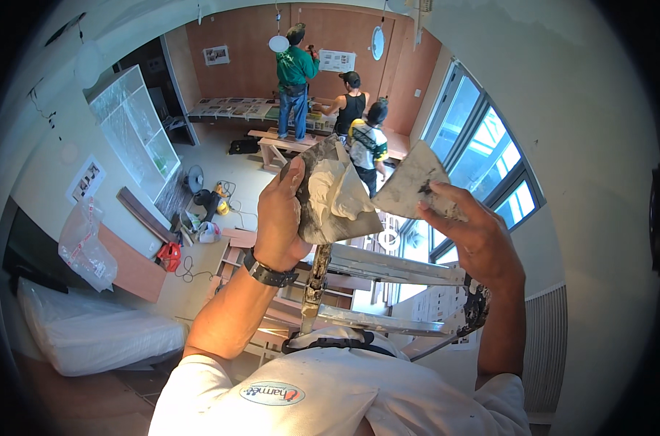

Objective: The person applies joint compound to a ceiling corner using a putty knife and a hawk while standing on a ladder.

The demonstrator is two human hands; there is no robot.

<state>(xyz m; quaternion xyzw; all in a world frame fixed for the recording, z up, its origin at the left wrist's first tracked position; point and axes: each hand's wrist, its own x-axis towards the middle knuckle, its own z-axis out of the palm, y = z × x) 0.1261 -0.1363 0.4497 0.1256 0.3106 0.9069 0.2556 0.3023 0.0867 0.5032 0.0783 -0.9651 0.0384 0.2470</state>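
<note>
My left hand [280, 214] grips a flat plaster board [330, 218] tilted upright, with a lump of white filler [337, 192] heaped on it. A black watch sits on that wrist. My right hand [469, 229] pinches a wide putty knife [416, 182] smeared with grey filler, its blade held just right of the board and apart from it. Both hands are raised in front of me, above an aluminium ladder [388, 269] splashed with plaster. A white wall [562, 109] rises close on my right.
Three other people [295, 80] work at the far wooden wall, one standing on a bench [279, 142]. Tools, cables and a fan [195, 182] litter the floor below. A glass cabinet [137, 131] stands at left, wrapped white bundles [97, 330] lie lower left, windows [483, 160] at right.
</note>
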